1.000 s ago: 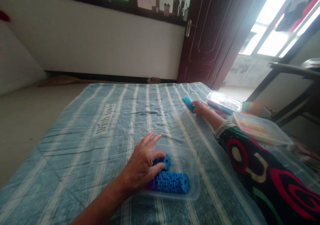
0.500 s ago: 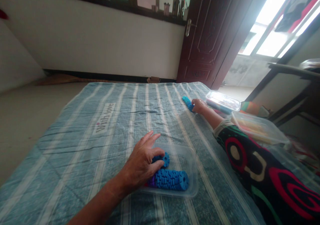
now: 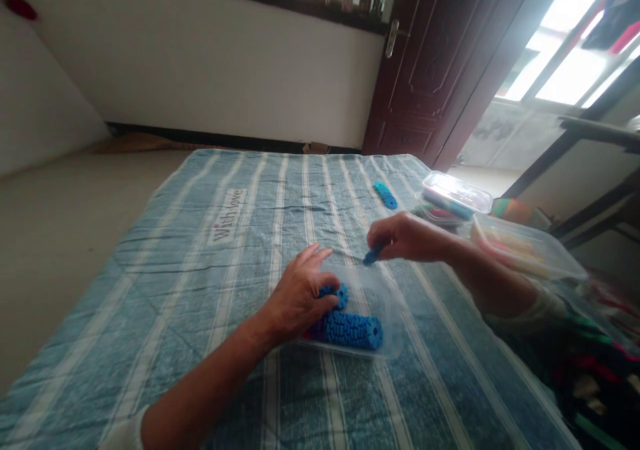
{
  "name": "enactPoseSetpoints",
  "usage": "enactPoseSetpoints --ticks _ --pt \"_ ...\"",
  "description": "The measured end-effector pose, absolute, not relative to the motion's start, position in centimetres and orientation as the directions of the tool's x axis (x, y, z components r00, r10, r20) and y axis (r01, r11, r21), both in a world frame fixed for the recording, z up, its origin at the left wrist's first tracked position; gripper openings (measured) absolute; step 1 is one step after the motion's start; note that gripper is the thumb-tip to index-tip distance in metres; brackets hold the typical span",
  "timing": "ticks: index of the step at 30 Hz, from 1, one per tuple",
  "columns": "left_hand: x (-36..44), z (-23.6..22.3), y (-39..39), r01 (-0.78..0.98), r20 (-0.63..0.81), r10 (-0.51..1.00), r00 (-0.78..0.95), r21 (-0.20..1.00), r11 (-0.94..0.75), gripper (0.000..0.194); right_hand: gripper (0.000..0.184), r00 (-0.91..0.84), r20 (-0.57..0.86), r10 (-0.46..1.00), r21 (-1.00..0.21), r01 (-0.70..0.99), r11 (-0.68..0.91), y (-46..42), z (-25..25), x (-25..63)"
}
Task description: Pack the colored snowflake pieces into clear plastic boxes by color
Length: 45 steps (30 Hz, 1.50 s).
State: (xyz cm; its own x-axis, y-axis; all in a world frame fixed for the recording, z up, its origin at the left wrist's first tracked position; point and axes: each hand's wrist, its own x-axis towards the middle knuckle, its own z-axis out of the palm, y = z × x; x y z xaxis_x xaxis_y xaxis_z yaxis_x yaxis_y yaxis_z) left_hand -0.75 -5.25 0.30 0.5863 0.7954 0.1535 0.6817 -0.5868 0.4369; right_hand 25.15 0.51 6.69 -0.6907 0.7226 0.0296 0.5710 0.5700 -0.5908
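Observation:
My left hand (image 3: 300, 293) rests on a stack of blue toothed discs (image 3: 353, 330) lying in a clear plastic tray (image 3: 387, 303) on the striped blue cloth (image 3: 250, 250); its fingers curl over a second, shorter blue stack (image 3: 337, 295). My right hand (image 3: 405, 237) hovers just above the tray's far edge, pinched shut on a small blue piece (image 3: 371, 256). Another short blue stack (image 3: 385, 195) lies on the cloth farther back.
Two clear lidded boxes (image 3: 455, 193) (image 3: 525, 247) with coloured pieces sit at the cloth's right edge. A dark wooden door (image 3: 440, 63) and a white wall stand behind. A dark table frame (image 3: 595, 170) is at the far right.
My right hand left the far blue stack and pulled back toward the tray, now holding a small blue piece. The left hand stayed on the tray's stacks. The view shifted slightly.

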Motion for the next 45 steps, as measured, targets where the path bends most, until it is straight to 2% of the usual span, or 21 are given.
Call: enactPoseSetpoints --ticks 2,4,9,12,18,28,34,45 --pt "-0.8 0.3 -5.1 0.683 0.149 0.793 0.591 0.43 -0.59 0.01 0.006 -0.767 0.027 0.641 -0.548 0.525 0.651 -2.0 6.6 23.5" --pt "-0.8 0.3 -5.0 0.68 0.144 0.784 0.604 0.42 -0.601 0.012 0.011 -0.795 0.01 0.606 -0.479 0.528 0.701 -3.7 5.9 22.0" --pt "-0.7 0.4 -5.1 0.694 0.147 0.778 0.61 0.374 -0.615 0.021 0.023 -0.776 -0.052 0.628 -0.26 0.618 0.742 -5.2 3.8 19.7" --pt "-0.6 0.4 -5.2 0.708 0.157 0.79 0.593 0.365 -0.604 0.022 0.026 -0.759 -0.007 0.651 -0.197 0.64 0.743 -5.7 3.0 19.5" --pt "-0.5 0.1 -5.0 0.692 0.175 0.789 0.588 0.395 -0.604 0.031 0.031 -0.751 0.104 0.652 -0.187 0.63 0.754 -6.3 1.2 20.3" --pt "-0.6 -0.1 -4.9 0.682 0.193 0.802 0.565 0.438 -0.586 0.035 0.031 -0.711 0.144 0.689 -0.16 0.67 0.725 -7.1 0.2 20.0" --pt "-1.3 0.5 -4.8 0.636 0.187 0.758 0.625 0.441 -0.633 0.037 0.027 -0.72 0.1 0.687 -0.167 0.669 0.725 -7.0 0.2 20.0" --pt "-0.1 0.5 -4.7 0.71 0.196 0.786 0.587 0.342 -0.616 0.028 0.032 -0.72 0.137 0.68 -0.187 0.655 0.732 -7.3 0.5 19.8"
